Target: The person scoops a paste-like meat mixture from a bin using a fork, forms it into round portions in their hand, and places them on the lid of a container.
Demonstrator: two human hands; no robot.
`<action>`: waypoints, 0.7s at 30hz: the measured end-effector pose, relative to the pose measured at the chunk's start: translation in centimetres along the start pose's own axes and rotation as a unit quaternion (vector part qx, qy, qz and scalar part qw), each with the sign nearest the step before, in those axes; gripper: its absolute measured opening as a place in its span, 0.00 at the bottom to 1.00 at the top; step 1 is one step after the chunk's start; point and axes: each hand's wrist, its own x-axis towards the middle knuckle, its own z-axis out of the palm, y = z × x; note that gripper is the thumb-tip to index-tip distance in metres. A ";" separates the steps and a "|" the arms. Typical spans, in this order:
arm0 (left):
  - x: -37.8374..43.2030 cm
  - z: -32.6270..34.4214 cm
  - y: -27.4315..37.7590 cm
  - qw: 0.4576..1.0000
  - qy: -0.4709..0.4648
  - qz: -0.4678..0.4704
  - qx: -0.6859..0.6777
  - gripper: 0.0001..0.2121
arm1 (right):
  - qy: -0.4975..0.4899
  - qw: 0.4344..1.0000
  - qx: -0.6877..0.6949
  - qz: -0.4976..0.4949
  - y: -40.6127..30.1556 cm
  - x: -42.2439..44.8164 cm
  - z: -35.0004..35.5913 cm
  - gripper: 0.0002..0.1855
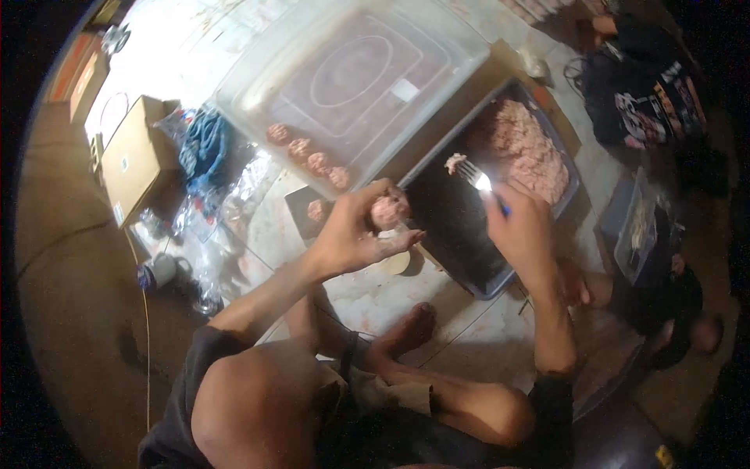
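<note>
My left hand (357, 234) holds a ball of raw minced meat (388, 212) between its thumb and fingers. My right hand (521, 225) grips a metal fork (474, 174) with a blue handle; a small lump of mince (453, 163) is stuck on its tines. Under the fork lies a deep dark tub (494, 291), with a large mound of mince (530, 149) along its far right side. Several meatballs (317, 163) sit in a row at the near left edge of a big translucent plastic container (258, 88). Another meatball (317, 210) rests on a small dark tray (300, 220), partly behind my left hand.
On the left are a cardboard box (132, 161), a blue cloth or net (202, 146), clear plastic bags (202, 252) and a mug (161, 271). A pale round object (398, 263) lies below my left hand. People sit at the right, by another plastic container (636, 228).
</note>
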 end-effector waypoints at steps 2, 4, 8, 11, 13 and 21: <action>0.3 -0.3 0.0 0.998 -0.022 -0.012 0.053 0.14 | -0.027 0.999 0.030 -0.006 -4.7 -0.6 -3.5 0.08; 0.5 0.3 0.6 0.997 -0.067 -0.024 0.035 0.12 | -0.069 0.994 0.002 -0.078 -8.6 -2.0 -5.9 0.07; 0.6 -0.3 2.5 0.987 -0.098 -0.003 0.125 0.12 | -0.116 0.989 0.008 -0.091 -9.9 -3.4 -5.2 0.07; -0.1 -0.6 3.5 0.989 -0.080 0.050 0.110 0.13 | -0.120 0.988 -0.069 -0.066 -11.7 -4.2 -7.8 0.09; 0.0 -0.7 3.9 0.982 -0.108 0.069 0.137 0.12 | -0.104 0.991 -0.052 -0.071 -11.9 -5.0 -6.4 0.10; -0.6 -0.4 4.2 0.963 -0.049 0.177 0.196 0.15 | -0.093 0.992 -0.059 -0.068 -13.6 -6.2 -7.0 0.10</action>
